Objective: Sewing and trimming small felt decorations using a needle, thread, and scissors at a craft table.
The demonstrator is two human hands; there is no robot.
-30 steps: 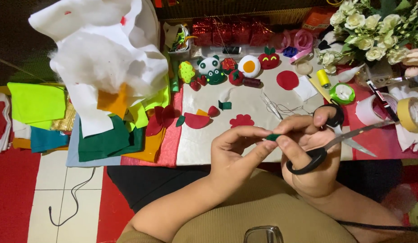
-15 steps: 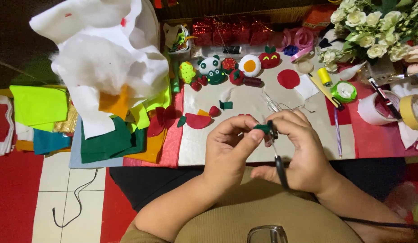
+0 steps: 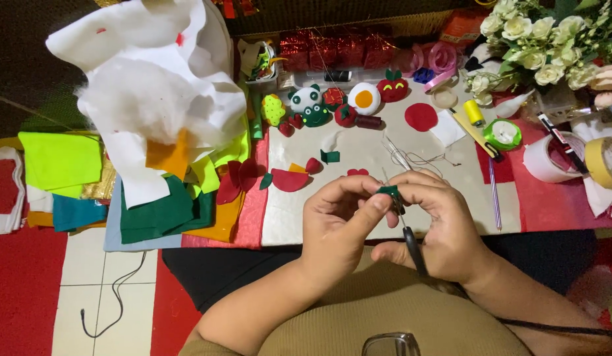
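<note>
Scissors [image 3: 411, 240] in right hand [image 3: 438, 231] – left hand [image 3: 336, 227] pinching green felt scrap [image 3: 388, 191]

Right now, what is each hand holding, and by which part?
The left hand pinches a small dark green felt piece by its edge. The right hand holds black-handled scissors by the handles, blades at the felt.

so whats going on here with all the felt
A person sits over a low white board strewn with felt cutouts. The left hand pinches a small dark green felt piece, and the right hand works black-handled scissors at it. Finished felt figures line the board's far edge, with stacked felt sheets to the left.
</note>
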